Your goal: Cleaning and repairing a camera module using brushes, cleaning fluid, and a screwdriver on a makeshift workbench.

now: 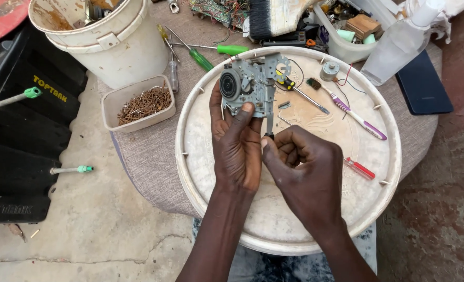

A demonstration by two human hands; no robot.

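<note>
Outdoors, over a round cream tray (200, 172), a grey metal mechanism (253, 86) was gripped in the left hand (236, 149). The right hand (305, 172) was pinched on its lower bracket, apparently mid-dismantling. A steady pull seemed called for next; a screwdriver (300, 93) lay nearby.

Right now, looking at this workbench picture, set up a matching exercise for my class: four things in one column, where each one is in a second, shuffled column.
Things:
1. grey metal mechanism
2. toothbrush
3. rusty nails
4. red-handled screwdriver

Places:
A. in the beige tub
B. held in the left hand
C. on the tray, right of the right hand
D. on the tray's upper right

Pairs: 1-B, 2-D, 3-A, 4-C
</note>
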